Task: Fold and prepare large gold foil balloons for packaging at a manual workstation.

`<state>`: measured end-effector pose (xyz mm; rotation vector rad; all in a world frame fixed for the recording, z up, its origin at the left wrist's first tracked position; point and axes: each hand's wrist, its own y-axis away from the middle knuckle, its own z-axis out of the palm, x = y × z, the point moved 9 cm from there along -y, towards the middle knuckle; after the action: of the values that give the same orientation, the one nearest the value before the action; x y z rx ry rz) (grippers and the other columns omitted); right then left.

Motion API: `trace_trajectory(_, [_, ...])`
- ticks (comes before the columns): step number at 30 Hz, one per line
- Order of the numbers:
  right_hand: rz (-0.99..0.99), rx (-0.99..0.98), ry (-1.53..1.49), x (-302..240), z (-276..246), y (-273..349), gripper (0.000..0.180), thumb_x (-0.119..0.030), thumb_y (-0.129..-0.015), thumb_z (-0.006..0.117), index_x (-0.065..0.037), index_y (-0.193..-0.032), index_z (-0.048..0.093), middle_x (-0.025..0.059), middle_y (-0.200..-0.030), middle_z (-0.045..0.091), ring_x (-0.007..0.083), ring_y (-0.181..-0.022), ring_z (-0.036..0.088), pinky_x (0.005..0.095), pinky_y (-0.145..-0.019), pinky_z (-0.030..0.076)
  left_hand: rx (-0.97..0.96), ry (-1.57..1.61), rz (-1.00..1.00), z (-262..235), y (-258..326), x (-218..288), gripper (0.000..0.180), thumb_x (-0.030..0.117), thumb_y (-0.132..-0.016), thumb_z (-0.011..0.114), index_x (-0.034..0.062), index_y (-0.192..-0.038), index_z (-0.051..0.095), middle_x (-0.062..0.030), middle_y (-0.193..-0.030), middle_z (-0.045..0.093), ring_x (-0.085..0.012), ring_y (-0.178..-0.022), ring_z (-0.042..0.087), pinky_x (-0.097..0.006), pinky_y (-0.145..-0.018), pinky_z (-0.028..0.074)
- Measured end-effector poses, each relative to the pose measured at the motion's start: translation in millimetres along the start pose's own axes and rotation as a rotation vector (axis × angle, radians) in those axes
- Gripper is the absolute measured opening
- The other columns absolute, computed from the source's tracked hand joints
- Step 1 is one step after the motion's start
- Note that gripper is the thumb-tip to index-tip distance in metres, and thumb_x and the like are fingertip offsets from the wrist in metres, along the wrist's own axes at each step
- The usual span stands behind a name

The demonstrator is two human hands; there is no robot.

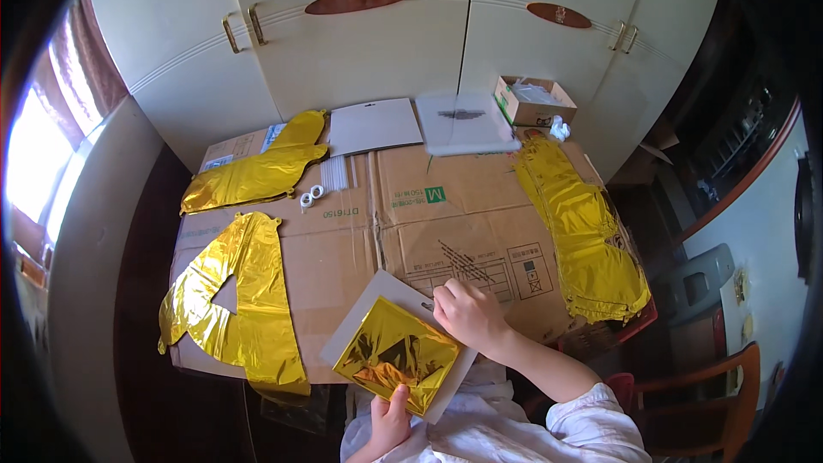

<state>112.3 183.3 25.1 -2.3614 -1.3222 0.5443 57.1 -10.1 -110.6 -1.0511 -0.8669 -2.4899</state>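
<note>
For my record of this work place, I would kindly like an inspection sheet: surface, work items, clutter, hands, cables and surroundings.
Surface: brown cardboard, printed and creased.
Work items: folded gold foil on a grey card; A-shaped foil at left, overhanging the front edge; more foil behind it and at right.
Clutter: white rolls, open box, crumpled white piece.
Hands: left hand holds card and foil, thumb on top; right hand curled at the card's upper edge, grip unclear.
Cables: nothing seen.
Surroundings: pale cabinets behind, wooden chair at right.
</note>
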Motion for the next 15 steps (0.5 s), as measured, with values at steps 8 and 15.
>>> trace_trajectory(8, [-0.031, -0.021, -0.041, -16.4, 5.6, -5.5, 0.014, -0.011, -0.075, 0.07, -0.012, -0.081, 0.056, 0.0011, -0.074, 0.055, 0.018, -0.07, 0.063, 0.0321, -0.054, 0.053, -0.024, 0.053, -0.032, -2.4, 0.5, 0.2, 0.02, 0.007, -0.1, 0.049, -0.001, -0.116, 0.055, -0.0106, -0.104, 0.065, -0.0177, -0.086, 0.066, -0.029, -0.07, 0.055])
trace_trajectory(15, [-0.094, -0.058, -0.01, -37.1, -1.7, -5.0, 0.013, -0.013, -0.077, 0.067, -0.012, -0.081, 0.055, -0.0001, -0.076, 0.053, 0.0151, -0.073, 0.061, 0.0289, -0.056, 0.053, -0.025, 0.061, -0.056, 1.5, -0.1, 1.6, 0.021, 0.009, -0.101, 0.049, -0.0004, -0.118, 0.055, -0.0092, -0.107, 0.065, -0.0166, -0.09, 0.064, -0.028, -0.072, 0.052])
